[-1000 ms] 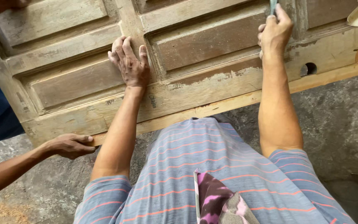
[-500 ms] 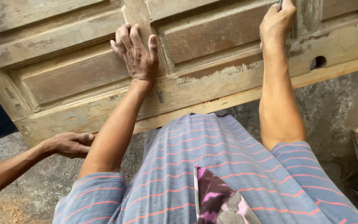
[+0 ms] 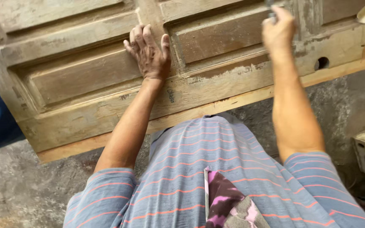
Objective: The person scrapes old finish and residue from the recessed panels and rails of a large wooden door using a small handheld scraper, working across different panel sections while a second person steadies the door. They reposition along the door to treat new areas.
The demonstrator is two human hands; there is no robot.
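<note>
Head view: the co-worker's hand is gone from 8 o'clock; left hand (image 3: pixel 148 52) stays flat, open on the panelled door (image 3: pixel 81 80); right hand (image 3: pixel 279 30) clenches a scraper (image 3: pixel 271 12).

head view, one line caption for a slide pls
Left hand pressed flat on a worn panelled wooden door while the right hand closes its grip on a small tool at the top edge.

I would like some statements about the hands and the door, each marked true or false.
1. The left hand lies flat on the door. True.
2. The right hand rests open on the floor. False: it is raised at the door, closed around a small tool.
3. The door has a round hole near its edge. True.
4. The person wears a plain white shirt. False: the shirt is blue-grey with orange stripes.
</note>
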